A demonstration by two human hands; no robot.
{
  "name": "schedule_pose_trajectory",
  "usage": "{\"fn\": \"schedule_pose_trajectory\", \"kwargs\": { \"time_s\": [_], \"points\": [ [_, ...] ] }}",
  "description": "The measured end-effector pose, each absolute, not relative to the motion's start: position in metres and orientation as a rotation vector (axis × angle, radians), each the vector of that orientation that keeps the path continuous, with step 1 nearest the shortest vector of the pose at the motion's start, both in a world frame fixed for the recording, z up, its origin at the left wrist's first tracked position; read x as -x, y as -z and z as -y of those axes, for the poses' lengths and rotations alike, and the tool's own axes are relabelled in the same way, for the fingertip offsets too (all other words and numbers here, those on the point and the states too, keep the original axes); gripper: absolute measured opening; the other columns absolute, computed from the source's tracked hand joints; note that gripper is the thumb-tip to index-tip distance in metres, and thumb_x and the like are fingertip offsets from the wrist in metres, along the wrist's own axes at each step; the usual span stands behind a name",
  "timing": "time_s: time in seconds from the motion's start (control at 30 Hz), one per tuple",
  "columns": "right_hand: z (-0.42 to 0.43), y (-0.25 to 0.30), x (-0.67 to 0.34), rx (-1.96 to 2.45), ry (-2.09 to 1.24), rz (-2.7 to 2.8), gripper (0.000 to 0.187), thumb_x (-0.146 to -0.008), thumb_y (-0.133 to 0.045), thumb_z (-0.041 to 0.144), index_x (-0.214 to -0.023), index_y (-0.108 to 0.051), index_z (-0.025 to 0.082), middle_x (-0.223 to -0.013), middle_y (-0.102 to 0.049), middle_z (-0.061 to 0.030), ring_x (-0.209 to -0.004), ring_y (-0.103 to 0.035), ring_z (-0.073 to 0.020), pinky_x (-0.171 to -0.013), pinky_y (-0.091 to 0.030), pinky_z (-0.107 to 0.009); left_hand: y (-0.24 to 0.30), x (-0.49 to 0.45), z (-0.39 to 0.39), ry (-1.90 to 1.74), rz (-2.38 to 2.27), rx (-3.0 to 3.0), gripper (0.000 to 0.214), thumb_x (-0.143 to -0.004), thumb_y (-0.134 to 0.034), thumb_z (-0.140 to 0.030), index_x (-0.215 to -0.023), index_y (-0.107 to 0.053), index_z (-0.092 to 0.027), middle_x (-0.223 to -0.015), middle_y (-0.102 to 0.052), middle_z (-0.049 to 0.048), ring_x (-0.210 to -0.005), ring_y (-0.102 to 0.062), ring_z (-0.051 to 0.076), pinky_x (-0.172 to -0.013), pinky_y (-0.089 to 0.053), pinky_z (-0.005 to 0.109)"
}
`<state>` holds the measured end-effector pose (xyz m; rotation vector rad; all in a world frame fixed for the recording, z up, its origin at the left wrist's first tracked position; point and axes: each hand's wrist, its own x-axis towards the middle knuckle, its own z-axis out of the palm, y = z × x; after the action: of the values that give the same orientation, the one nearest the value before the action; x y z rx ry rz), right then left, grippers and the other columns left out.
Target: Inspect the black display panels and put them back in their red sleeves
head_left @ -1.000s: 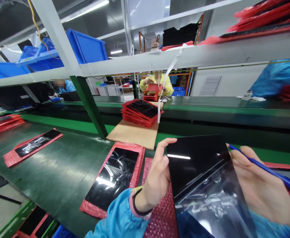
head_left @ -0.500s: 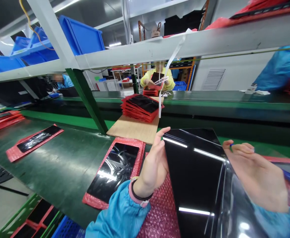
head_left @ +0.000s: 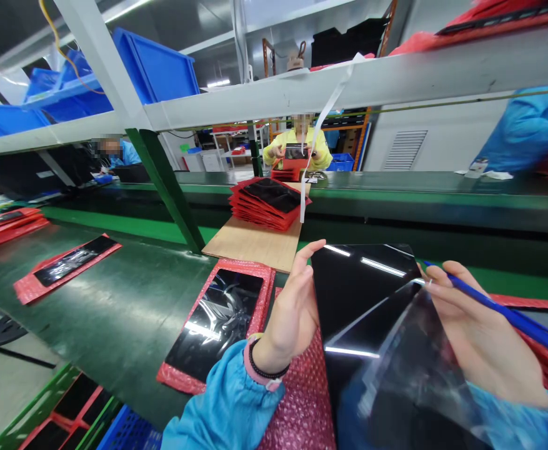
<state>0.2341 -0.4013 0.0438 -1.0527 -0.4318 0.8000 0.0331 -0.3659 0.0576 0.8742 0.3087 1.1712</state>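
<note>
The fingers (head_left: pixel 302 275) of the left hand (head_left: pixel 285 319) are spread and slightly curled, and a glossy black panel (head_left: pixel 362 287) is held up against them by its left edge; whether it is firmly gripped cannot be told, as the thumb side is hidden. The fingers (head_left: pixel 447 281) of the right hand (head_left: pixel 484 337) are closed around a blue pen (head_left: pixel 503 310), and their tips are placed just at the panel's right edge. A clear plastic sleeve (head_left: pixel 409 369) is seen over the lower right part of the panel, with its upper edge running diagonally across the black surface. The panel is held tilted, above a red bubble-wrap pouch (head_left: pixel 304 406) lying directly beneath the left wrist. A black beaded bracelet (head_left: pixel 264 369) is worn on that wrist, below which a blue sleeve (head_left: pixel 217 406) is seen. To the left, a second red bubble-wrap pouch (head_left: pixel 217 325) is laid on the green bench (head_left: pixel 90 337), with a black panel in clear film on top of it. Farther left, another such pouch (head_left: pixel 67 269) is placed on the same bench. Beyond the hands, a stack of red pouches (head_left: pixel 264 206) is set on a wooden board (head_left: pixel 250 247). On the far side of the bench, a black panel is handled by a co-worker (head_left: pixel 295 153) in yellow, and blue bins (head_left: pixel 154 69) are stored on a shelf overhead
</note>
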Motion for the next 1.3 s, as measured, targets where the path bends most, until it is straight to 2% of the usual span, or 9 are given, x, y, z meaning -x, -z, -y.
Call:
{"fn": "schedule_pose_trajectory", "kwargs": {
  "time_s": [0.1,0.2,0.33,0.47,0.6,0.87,1.0,1.17,1.3],
  "points": [
    [0.404,-0.043,-0.231,1.029,-0.907,0.434,0.050,-0.044,-0.085,0.016,-0.086,-0.062,0.032,-0.109,-0.069,0.0066,-0.092,-0.064,-0.0132,-0.060,-0.054,-0.013,-0.056,-0.033,0.366,-1.161,-0.298,-0.871,0.035,-0.091,-0.042,-0.024,-0.123,-0.056,-0.025,-0.132,-0.056,0.0003,-0.133,-0.040,0.022,-0.114,-0.023,0.038],
    [0.405,-0.038,-0.227,1.062,-0.920,0.546,0.047,-0.052,-0.085,0.023,-0.092,-0.063,0.035,-0.129,-0.060,0.0089,-0.114,-0.057,-0.0155,-0.070,-0.053,-0.014,-0.050,-0.033,0.363,-1.142,-0.321,-0.872,0.038,-0.092,-0.043,-0.028,-0.129,-0.052,-0.027,-0.139,-0.052,-0.0003,-0.138,-0.034,0.022,-0.115,-0.022,0.037],
    [0.402,-0.009,-0.219,1.109,-1.002,0.521,0.050,-0.056,-0.083,0.030,-0.102,-0.062,0.033,-0.133,-0.059,0.0040,-0.129,-0.046,-0.0227,-0.101,-0.044,-0.030,-0.031,-0.021,0.358,-1.127,-0.491,-0.884,0.051,-0.090,-0.050,-0.032,-0.140,-0.041,-0.032,-0.148,-0.041,-0.0025,-0.143,-0.023,0.017,-0.116,-0.016,0.032],
    [0.405,0.039,-0.209,1.134,-0.940,0.544,0.038,-0.059,-0.080,0.034,-0.090,-0.058,0.029,-0.130,-0.061,-0.0023,-0.133,-0.041,-0.0245,-0.113,-0.025,-0.041,0.006,0.012,0.361,-0.971,-0.702,-0.739,0.070,-0.088,-0.055,-0.036,-0.147,-0.018,-0.038,-0.146,-0.043,0.0036,-0.137,-0.037,0.020,-0.112,-0.025,0.041],
    [0.411,0.081,-0.192,1.155,-0.907,0.611,0.034,-0.065,-0.075,0.037,-0.091,-0.055,0.028,-0.132,-0.059,-0.0068,-0.134,-0.039,-0.0272,-0.112,-0.022,-0.047,0.052,0.048,0.373,-0.853,-1.008,-0.779,0.068,-0.079,-0.063,-0.024,-0.142,-0.037,-0.020,-0.152,-0.033,0.0110,-0.141,-0.028,0.023,-0.114,-0.022,0.035],
    [0.419,0.126,-0.152,1.260,-0.724,0.891,0.037,-0.075,-0.066,0.038,-0.108,-0.053,0.026,-0.137,-0.053,-0.0093,-0.131,-0.043,-0.0299,-0.111,-0.026,-0.049,0.078,0.055,0.383,-0.763,-1.239,-0.903,0.070,-0.064,-0.066,-0.012,-0.130,-0.043,-0.011,-0.148,-0.035,0.0172,-0.135,-0.035,0.025,-0.108,-0.028,0.031],
    [0.424,0.136,-0.147,1.309,-0.654,1.012,0.037,-0.077,-0.063,0.035,-0.112,-0.056,0.024,-0.146,-0.042,-0.0114,-0.137,-0.033,-0.0303,-0.112,-0.024,-0.051,0.075,0.054,0.371,-0.719,-1.258,-0.835,0.054,-0.062,-0.068,-0.011,-0.113,-0.051,-0.017,-0.111,-0.060,0.0100,-0.092,-0.060,0.019,-0.081,-0.043,0.030],
    [0.429,0.138,-0.144,1.338,-0.587,1.048,0.037,-0.080,-0.059,0.033,-0.116,-0.055,0.023,-0.141,-0.048,-0.0125,-0.135,-0.036,-0.0306,-0.111,-0.026,-0.053,0.067,0.050,0.353,-0.596,-1.128,-0.848,0.028,-0.057,-0.078,-0.018,-0.078,-0.059,-0.013,-0.066,-0.059,0.0008,-0.063,-0.057,0.014,-0.066,-0.042,0.029],
    [0.429,0.130,-0.148,1.304,-0.532,1.052,0.033,-0.081,-0.060,0.034,-0.112,-0.057,0.024,-0.142,-0.048,-0.0112,-0.135,-0.038,-0.0287,-0.111,-0.027,-0.050,0.062,0.040,0.358,-0.642,-0.953,-0.934,0.035,-0.061,-0.079,-0.020,-0.093,-0.065,-0.015,-0.091,-0.068,0.0054,-0.084,-0.063,0.017,-0.084,-0.044,0.029]
  ]
}}
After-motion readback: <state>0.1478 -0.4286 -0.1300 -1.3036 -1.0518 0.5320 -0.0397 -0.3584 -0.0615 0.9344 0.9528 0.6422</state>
